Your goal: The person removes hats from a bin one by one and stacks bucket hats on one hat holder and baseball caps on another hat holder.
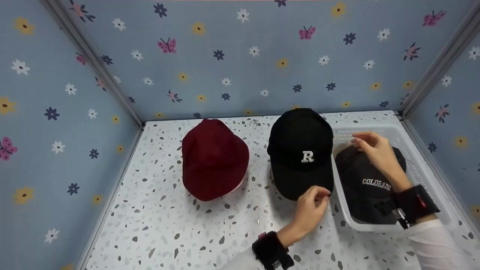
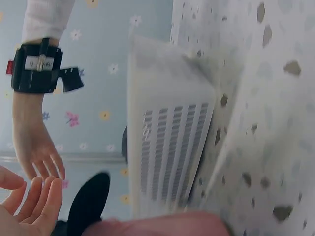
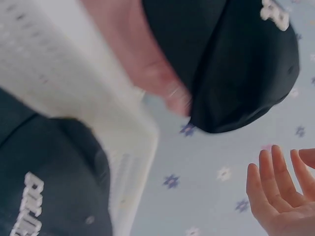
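Observation:
A black cap (image 1: 302, 142) with a white R stands mid-table, its brim toward the front. My left hand (image 1: 312, 208) is at the brim's front edge, fingers loosely bent and holding nothing; whether it touches the brim I cannot tell. Under that brim, a pink form (image 3: 133, 44) shows in the right wrist view. To the right, a dark cap (image 1: 369, 176) lettered COLORADO lies inside a white plastic basket (image 1: 352, 224). Above this cap hangs my right hand (image 1: 380, 152), fingers relaxed and nothing in them. A maroon hat (image 1: 213, 159) stands to the left.
Blue flowered panels (image 1: 240, 56) enclose the speckled table (image 1: 157, 225) at the back and both sides. The basket stands close to the right panel, its left rim beside the black cap. Something pale shows under the maroon hat's lower edge.

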A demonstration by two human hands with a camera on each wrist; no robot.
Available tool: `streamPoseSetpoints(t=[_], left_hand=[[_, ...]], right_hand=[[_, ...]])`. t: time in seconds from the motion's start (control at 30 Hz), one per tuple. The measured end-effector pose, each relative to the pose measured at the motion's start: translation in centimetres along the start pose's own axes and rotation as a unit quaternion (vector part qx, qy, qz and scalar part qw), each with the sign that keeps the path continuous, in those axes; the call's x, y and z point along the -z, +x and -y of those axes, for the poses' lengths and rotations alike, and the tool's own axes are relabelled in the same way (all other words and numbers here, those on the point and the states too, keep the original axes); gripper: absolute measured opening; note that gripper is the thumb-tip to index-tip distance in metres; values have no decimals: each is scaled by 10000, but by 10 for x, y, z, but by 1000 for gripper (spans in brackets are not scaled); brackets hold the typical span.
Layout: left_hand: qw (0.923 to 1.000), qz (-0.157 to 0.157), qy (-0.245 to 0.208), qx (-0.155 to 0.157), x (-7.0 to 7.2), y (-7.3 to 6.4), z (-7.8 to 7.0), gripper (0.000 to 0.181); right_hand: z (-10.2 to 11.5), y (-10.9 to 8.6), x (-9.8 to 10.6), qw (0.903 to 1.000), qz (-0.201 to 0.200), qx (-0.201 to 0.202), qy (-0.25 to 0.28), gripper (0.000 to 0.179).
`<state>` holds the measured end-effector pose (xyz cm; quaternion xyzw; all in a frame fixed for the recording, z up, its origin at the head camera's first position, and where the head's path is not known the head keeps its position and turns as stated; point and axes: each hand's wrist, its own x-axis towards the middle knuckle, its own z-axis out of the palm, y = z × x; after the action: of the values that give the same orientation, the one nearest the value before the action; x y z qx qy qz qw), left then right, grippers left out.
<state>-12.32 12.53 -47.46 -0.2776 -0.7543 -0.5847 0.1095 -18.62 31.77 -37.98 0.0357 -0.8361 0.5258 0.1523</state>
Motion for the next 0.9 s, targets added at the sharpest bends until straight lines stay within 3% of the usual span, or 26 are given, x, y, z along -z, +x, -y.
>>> streamPoseSetpoints(t=[0.1, 0.23, 0.43, 0.53, 0.67, 0.9], left_hand=[[9973, 321, -187, 629, -14, -6, 1, 13], [9859, 660, -240, 1522, -28, -14, 2, 15], [9664, 982, -115, 2373, -44, -21, 2, 20], [9528, 947, -344, 2866, -51, -21, 5, 22], [9376, 792, -769, 3297, -60, -19, 12, 24], [9115, 499, -1817, 3656, -72, -14, 19, 26]], right_hand=[[-21, 6, 8, 9997, -43, -157, -178, 24], [-50, 13, 19, 9989, -156, -352, -249, 27], [-73, 16, 37, 9950, -337, -558, -755, 26], [-84, 16, 45, 9901, -453, -648, -1158, 26], [-95, 16, 52, 9833, -547, -802, -1542, 27], [-111, 17, 53, 9726, -568, -1022, -2010, 30]])
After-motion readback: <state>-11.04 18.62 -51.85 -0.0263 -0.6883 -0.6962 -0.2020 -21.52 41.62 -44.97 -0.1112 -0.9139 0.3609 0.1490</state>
